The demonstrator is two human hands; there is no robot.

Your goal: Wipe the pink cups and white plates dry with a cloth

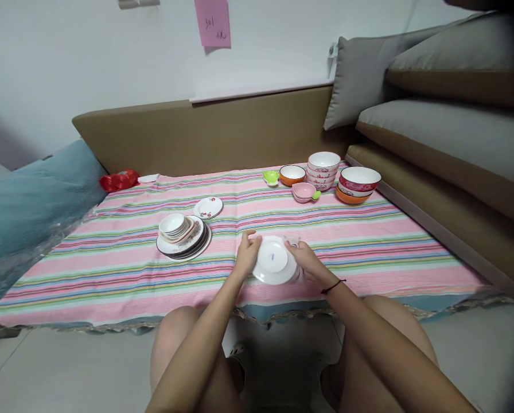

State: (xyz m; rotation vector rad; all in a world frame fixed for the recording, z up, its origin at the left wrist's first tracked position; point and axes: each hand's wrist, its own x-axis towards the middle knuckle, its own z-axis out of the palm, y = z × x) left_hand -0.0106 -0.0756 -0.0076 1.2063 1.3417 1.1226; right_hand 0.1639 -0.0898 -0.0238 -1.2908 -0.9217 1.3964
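Note:
A white plate (273,273) is held between my two hands near the front edge of the bed-like surface. Its underside faces me, with a small blue mark at the centre. My left hand (247,254) grips the left rim, thumb on the underside. On the right rim my right hand (304,258) is closed, its thumb pressed on the plate. Something thin and whitish, like a tissue or cloth, shows between that hand and the plate; its kind is unclear. Left of the hands stands a stack of plates (169,247) topped with small white bowls (171,222). A flower-patterned plate (208,207) lies behind the stack.
A striped pink cloth (123,275) covers the surface. At the back right are a green leaf-shaped dish (271,177), an orange bowl (292,175), pink dishes (304,192) and two bowl stacks (323,172). Cushions (446,132) rise at the right. A red bundle (119,180) lies far left.

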